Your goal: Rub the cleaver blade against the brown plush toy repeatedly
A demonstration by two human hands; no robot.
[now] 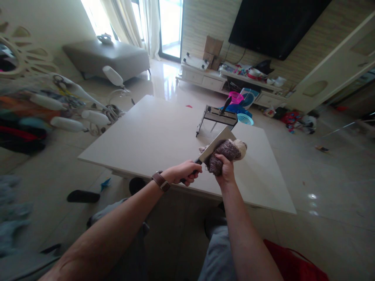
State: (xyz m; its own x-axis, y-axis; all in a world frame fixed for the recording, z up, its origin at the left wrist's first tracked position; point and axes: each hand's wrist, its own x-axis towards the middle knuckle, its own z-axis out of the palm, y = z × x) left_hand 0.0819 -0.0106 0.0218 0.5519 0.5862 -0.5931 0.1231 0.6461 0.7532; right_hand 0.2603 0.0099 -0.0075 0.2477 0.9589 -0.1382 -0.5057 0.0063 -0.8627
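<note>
My left hand (184, 173) grips the dark handle of a cleaver (218, 143), whose broad metal blade points up and to the right. My right hand (225, 169) clutches a brown-and-cream fuzzy cloth (231, 150) bunched against the blade's right side. Both hands hover over the near edge of a cream table (152, 136). A brown watch sits on my left wrist.
A black metal rack (217, 116) stands at the table's far edge. Behind it on the floor are a blue basket (245, 119) and pink plastic items. A laundry rack with clothes (58, 105) is at left, and a TV cabinet (234, 80) and grey ottoman stand further back.
</note>
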